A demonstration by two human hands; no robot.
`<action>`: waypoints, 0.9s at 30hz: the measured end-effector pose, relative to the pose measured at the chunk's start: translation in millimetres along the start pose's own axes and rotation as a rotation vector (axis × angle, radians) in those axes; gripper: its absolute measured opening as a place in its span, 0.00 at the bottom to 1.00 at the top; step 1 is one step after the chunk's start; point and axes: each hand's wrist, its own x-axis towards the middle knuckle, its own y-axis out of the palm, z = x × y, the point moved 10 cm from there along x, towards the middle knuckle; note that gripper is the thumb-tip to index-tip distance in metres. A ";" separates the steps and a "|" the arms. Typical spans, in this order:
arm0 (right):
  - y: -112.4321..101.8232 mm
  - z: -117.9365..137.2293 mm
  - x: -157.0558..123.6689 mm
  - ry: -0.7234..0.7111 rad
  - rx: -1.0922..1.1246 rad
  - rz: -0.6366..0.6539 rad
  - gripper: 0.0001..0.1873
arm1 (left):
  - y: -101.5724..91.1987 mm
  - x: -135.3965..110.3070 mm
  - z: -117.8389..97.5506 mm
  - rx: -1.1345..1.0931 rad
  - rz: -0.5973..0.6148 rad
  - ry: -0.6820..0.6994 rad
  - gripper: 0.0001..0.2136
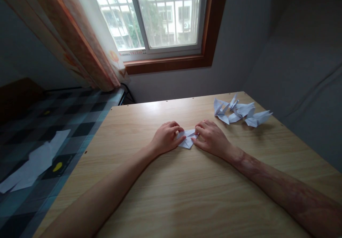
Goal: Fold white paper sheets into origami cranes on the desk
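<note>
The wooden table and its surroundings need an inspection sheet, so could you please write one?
Surface: wooden table, pale wood grain.
Job's things: folded white paper mid-table; several folded paper figures grouped toward the far right corner.
Clutter: loose white paper on the checked cloth, left.
Hands: left hand and right hand each hold one side of the folded white paper.
Cables: thin line on the right wall, possibly a cord.
Surroundings: window, curtain.
</note>
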 end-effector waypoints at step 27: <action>-0.6 -3.8 -2.7 0.021 0.046 -0.034 0.09 | -4.6 -2.3 1.4 -0.150 -0.021 0.006 0.09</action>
